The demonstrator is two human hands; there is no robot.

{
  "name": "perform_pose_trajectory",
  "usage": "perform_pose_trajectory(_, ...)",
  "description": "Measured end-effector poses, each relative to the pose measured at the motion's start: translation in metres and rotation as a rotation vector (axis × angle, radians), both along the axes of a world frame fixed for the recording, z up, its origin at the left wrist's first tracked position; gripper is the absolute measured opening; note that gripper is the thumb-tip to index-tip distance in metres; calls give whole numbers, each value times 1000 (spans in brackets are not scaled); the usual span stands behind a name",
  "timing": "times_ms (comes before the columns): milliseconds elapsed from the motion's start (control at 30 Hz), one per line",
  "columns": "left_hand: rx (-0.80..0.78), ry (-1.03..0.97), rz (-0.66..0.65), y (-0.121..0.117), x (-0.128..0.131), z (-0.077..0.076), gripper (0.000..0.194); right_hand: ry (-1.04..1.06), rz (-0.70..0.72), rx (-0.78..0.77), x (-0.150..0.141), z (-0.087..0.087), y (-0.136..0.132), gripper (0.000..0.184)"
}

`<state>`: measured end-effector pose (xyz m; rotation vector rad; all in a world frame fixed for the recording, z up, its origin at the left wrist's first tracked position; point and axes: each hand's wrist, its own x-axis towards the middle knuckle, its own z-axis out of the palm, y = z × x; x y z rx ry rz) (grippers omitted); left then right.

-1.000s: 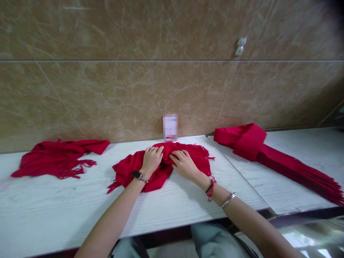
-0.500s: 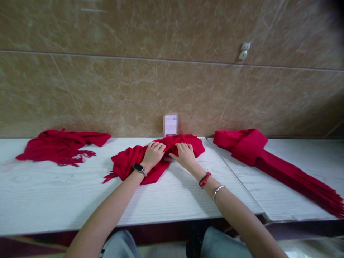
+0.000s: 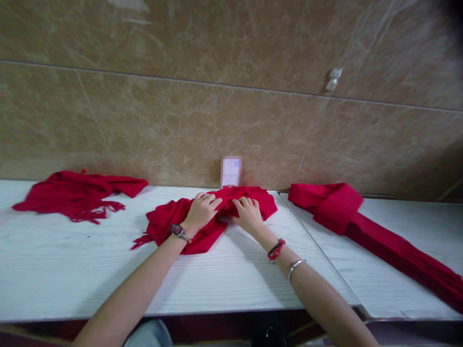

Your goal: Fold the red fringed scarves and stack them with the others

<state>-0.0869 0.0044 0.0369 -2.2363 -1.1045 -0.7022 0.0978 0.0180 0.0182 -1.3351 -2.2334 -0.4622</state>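
A crumpled red scarf [image 3: 202, 241] with a fringe at its left end lies on the white table in front of me. My left hand [image 3: 202, 210], a ring on one finger and a watch at the wrist, presses on the scarf's middle with its fingers curled into the cloth. Just to the right, my right hand [image 3: 249, 214] grips the same scarf, thumb and fingers bent around a bunched fold. Both hands are closed, and the cloth hides some of the fingertips.
Another red scarf [image 3: 72, 195] lies in a heap at the left. A folded red scarf [image 3: 336, 207] stretches to the right edge. Behind the white table [image 3: 108, 270] rises a brown tiled wall [image 3: 173, 125], with a blurred pale card [image 3: 230, 171] against it. A white hook [image 3: 333, 79] is on the wall.
My left hand has shifted slightly left, spreading a little away from the right hand with the cloth. The view has tilted slightly; the other scarves lie as before.
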Motion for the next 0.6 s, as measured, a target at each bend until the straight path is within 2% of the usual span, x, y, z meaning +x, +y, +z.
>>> perform_pose_trajectory(100,-2,-34,10,-7,-2,5,16,53,4,36,2,-1,1,22)
perform_pose_trajectory(333,127,-129,182,-12,-28,27,20,326,65,260,18,9,2,28)
perform_pose_trajectory(433,110,-114,168,-13,-29,32,20,400,85,323,25,16,1,28)
perform_pose_trajectory(500,60,-73,111,-18,-20,33,26,423,115,282,26,18,-1,29)
perform_pose_trajectory(600,-25,-24,-5,-26,0,29,40,395,156,95,22,15,-3,30)
